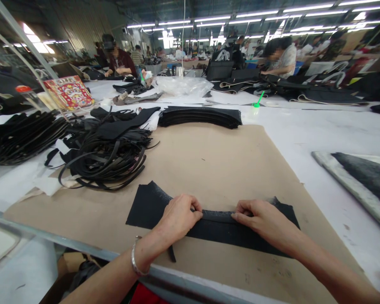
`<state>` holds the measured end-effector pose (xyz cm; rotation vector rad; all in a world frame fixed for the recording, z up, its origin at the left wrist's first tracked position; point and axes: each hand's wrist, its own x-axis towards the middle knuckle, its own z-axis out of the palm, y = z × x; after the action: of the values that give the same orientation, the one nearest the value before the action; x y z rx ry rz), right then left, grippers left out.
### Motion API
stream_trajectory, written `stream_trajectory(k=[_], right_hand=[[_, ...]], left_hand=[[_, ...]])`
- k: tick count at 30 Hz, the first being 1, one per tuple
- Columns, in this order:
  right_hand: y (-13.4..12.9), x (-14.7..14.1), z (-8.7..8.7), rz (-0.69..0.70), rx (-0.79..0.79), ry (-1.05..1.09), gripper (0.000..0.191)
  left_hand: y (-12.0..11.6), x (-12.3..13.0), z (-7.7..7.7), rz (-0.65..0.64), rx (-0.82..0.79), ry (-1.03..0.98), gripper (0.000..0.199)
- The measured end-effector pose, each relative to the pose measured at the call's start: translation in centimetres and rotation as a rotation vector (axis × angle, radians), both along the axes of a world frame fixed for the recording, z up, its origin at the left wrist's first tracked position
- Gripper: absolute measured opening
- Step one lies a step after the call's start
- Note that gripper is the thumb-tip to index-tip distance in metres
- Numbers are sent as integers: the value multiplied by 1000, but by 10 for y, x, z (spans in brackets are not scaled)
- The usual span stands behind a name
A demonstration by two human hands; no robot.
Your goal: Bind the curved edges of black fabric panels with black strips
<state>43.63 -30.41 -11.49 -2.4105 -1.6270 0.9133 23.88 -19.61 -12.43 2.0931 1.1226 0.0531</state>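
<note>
A flat black piece [221, 232] with a curved upper edge lies on brown paper [209, 169] near the table's front. My left hand [182, 213] pinches a narrow black strip [218, 216] at the middle of that curved edge. To the right, my right hand [253, 215] pinches the same strip, its fingertips on the edge. Between the two hands the strip runs along the curve. A loose strip end [171, 254] sticks out below my left wrist.
A heap of black strips [114, 156] lies at the left, and a stack of curved black pieces [201, 117] at the paper's far edge. A green-tipped bottle [256, 105] stands behind. At the right is a black-topped slab [364, 181]. People work farther back.
</note>
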Motion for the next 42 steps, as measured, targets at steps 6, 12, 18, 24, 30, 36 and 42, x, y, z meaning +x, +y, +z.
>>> stream_trajectory(k=[6,12,18,24,30,36,42], right_hand=[[0,-4,6,-12,-7,-77,21],[-1,-7,6,19,32,-181,22],[-3,-13,4,25,68,-255,22],[-10,-15,7,-3,91,-312,22],[-21,-17,5,-50,142,-324,27],[-22,-12,-5,-143,229,-239,23],[-31,36,-5,-232,268,16,7]], left_hand=[[-4,1,-1,7,46,27,10],[-7,5,-1,10,55,63,9],[-9,4,-5,-22,50,80,6],[-10,0,-8,-2,129,92,14],[-26,-3,-14,-189,706,-16,27],[-46,6,-34,-716,805,-182,51],[-52,9,-36,-708,856,-132,63]])
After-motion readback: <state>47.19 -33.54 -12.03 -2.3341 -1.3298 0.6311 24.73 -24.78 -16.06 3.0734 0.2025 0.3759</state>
